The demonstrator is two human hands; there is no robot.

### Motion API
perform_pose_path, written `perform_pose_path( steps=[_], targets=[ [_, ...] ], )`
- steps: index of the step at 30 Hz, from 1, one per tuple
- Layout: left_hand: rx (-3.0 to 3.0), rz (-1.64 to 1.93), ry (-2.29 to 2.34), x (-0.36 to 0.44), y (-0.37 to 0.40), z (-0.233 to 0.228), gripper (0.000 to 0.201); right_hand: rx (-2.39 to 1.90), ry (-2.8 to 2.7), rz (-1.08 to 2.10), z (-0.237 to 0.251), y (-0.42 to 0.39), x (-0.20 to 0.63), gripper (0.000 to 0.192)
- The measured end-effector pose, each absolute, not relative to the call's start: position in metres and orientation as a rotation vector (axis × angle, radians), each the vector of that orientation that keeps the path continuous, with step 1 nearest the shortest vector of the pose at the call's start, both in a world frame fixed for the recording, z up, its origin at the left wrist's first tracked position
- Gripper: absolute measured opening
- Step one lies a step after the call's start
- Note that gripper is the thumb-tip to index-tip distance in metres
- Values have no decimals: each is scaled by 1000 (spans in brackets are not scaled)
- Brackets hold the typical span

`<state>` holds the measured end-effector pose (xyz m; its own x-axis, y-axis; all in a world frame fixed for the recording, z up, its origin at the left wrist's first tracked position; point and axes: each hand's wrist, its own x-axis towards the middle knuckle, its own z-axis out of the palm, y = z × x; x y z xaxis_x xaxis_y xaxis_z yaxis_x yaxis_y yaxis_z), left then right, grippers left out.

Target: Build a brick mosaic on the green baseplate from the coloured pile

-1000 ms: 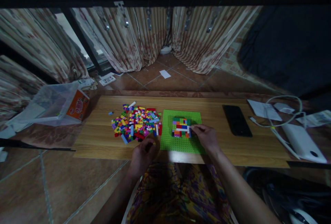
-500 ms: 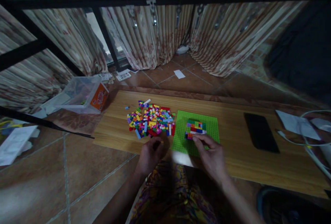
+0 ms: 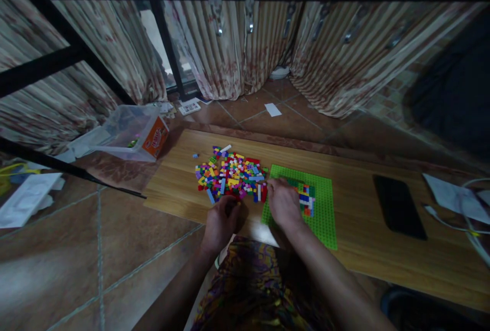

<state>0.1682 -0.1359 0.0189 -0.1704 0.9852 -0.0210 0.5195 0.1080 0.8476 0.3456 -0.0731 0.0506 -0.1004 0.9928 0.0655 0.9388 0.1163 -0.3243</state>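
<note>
I read no writing: the print on the orange box (image 3: pixel 156 138) is too blurred. My left hand (image 3: pixel 223 221) sits curled shut at the near edge of the brick pile (image 3: pixel 231 177) on the bench (image 3: pixel 367 249); its contents are hidden. My right hand (image 3: pixel 282 202), on the block build (image 3: pixel 306 197) half a second ago, now lies fingers together on the green baseplate (image 3: pixel 323 219), fingertips toward the pile.
</note>
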Motion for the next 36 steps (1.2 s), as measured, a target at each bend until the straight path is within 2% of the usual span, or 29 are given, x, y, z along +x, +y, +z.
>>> perform_pose_path(
  steps=[10,19,27,36],
  targets=[
    [1561,940,1766,165,-137,17,19,-1971,-2214,337,44,-52,336,28],
    [1582,902,1767,163,-135,15,22,-1587,-1909,448,57,-107,367,25],
    [1660,876,1778,163,-131,17,24,-1833,-1522,390,41,-135,451,29],
    [1705,902,1782,165,-130,23,26,-1821,-1466,520,32,-118,455,27]
  ],
)
